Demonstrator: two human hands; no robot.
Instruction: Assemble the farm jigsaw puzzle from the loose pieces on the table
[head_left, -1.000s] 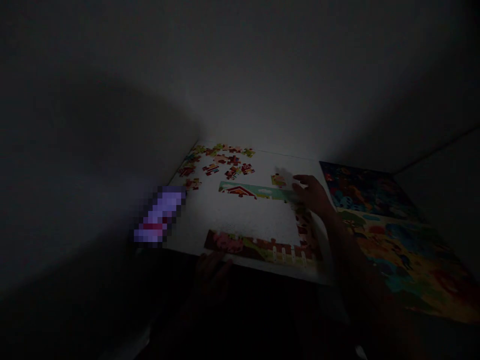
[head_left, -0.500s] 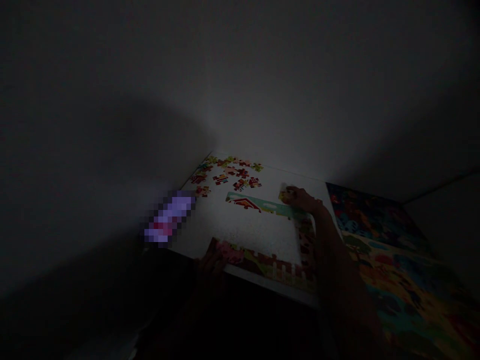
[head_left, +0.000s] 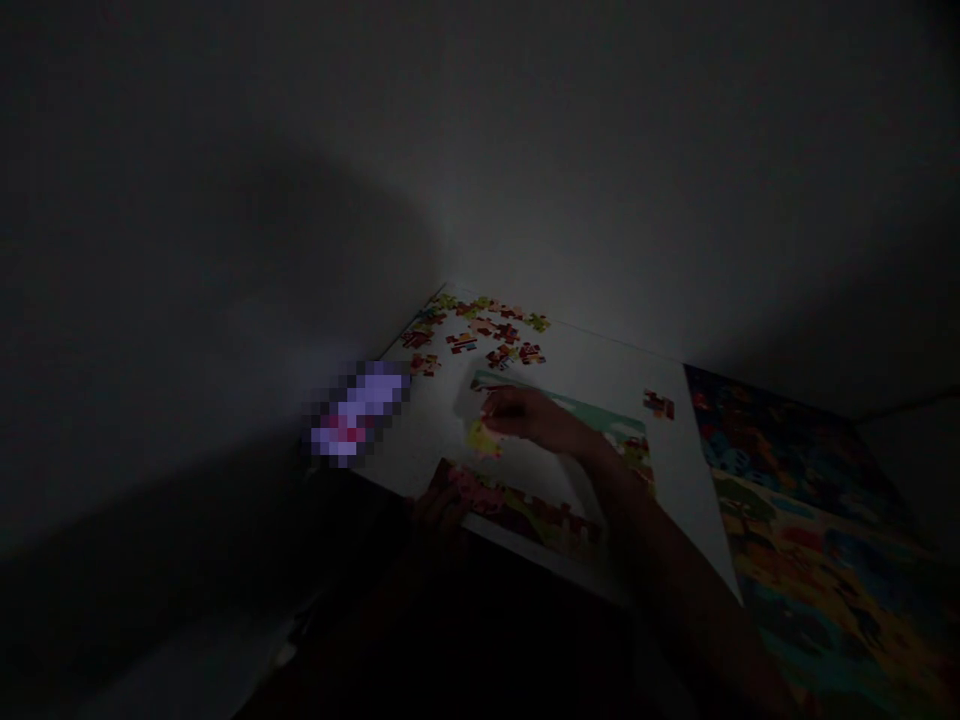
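Observation:
My right hand (head_left: 529, 420) pinches a yellow-green jigsaw puzzle piece (head_left: 482, 438) above the middle of a partly joined puzzle. Behind the hand runs the puzzle's top strip (head_left: 589, 412), pale green with white cloud shapes; my hand and forearm cover part of it and of the right side. At the near edge, my left hand (head_left: 439, 508) rests with fingers laid over the corner of the bottom strip (head_left: 517, 503), which shows pink and brown shapes. That hand is dim, but its fingers look stretched out and hold nothing.
Several loose puzzle pieces (head_left: 504, 333) lie at the far left of the white table (head_left: 600, 355). A single piece (head_left: 658, 404) is at the right. Colourful picture sheets (head_left: 787, 540) lie beyond the right edge. A glowing, pixelated screen (head_left: 364, 410) stands left. Pale walls (head_left: 570, 200) enclose the far side.
My right hand has moved left and nearer with the yellow-green piece, from the top strip's right end to over the puzzle's middle. My left hand stays at the bottom corner. The view has shifted slightly.

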